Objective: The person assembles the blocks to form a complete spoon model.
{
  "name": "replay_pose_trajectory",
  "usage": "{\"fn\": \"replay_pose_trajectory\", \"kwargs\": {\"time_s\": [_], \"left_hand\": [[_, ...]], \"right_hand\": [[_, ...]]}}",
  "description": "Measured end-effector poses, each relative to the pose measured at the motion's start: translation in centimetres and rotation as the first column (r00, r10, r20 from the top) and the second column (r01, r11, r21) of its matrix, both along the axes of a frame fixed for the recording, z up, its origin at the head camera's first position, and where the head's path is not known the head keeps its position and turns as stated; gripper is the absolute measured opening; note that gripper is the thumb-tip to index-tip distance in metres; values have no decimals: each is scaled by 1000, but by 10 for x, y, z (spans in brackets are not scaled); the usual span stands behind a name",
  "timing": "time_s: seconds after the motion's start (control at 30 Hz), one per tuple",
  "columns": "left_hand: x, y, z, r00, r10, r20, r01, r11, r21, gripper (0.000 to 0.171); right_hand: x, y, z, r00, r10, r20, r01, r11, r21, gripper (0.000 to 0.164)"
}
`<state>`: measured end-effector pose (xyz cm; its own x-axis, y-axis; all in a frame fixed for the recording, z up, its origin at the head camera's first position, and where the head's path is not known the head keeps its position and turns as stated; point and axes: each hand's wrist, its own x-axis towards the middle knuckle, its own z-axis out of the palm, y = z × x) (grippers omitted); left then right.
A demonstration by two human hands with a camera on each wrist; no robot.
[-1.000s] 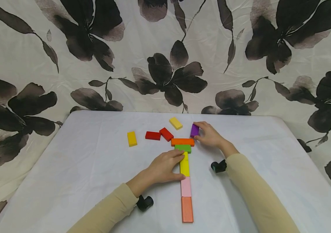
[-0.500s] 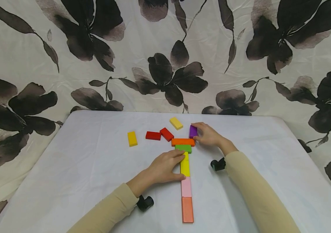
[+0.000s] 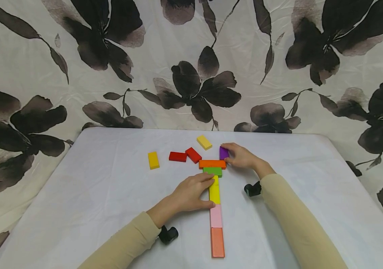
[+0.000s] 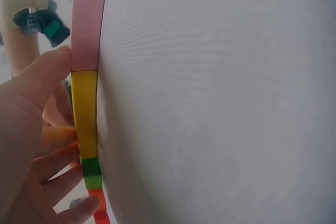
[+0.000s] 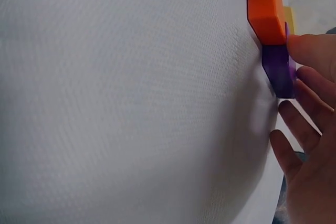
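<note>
My right hand [image 3: 243,157] pinches a small purple block [image 3: 223,152] between thumb and fingers. That block stands just beyond the right end of an orange block [image 3: 212,164]; in the right wrist view the purple block [image 5: 278,69] adjoins the orange one. A green block [image 3: 213,171] lies against the orange one's near side. Below it, a column runs toward me: yellow [image 3: 214,194], pink block [image 3: 216,216], salmon block [image 3: 217,243]. My left hand [image 3: 191,192] rests on the column, its thumb at the yellow-pink seam and its extended fingers along the yellow and green blocks.
Two red blocks [image 3: 177,157] lie left of the orange block, one tilted with a corner close to it. A yellow block [image 3: 153,160] is farther left, and a pale yellow block [image 3: 204,142] lies near the far edge of the white table [image 3: 110,194]. Floral cloth [image 3: 191,93] hangs behind.
My right hand has slid the purple block slightly left and toward me, up to the orange block's right end. The left hand has stayed in place.
</note>
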<state>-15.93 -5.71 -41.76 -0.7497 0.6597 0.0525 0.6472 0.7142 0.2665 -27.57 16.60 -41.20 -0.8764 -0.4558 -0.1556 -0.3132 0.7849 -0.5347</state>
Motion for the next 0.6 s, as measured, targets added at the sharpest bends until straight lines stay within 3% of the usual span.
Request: {"fn": "replay_pose_trajectory", "kwargs": {"time_s": [0.33, 0.6], "left_hand": [[1, 1, 1, 1000, 2, -2, -2, 1000, -4, 72], [1, 1, 1, 1000, 3, -8, -3, 1000, -5, 73]], "right_hand": [[0, 9, -6, 997, -51, -57, 50, 999, -14, 60], [0, 9, -9, 998, -34, -59, 32, 999, -41, 57]]}}
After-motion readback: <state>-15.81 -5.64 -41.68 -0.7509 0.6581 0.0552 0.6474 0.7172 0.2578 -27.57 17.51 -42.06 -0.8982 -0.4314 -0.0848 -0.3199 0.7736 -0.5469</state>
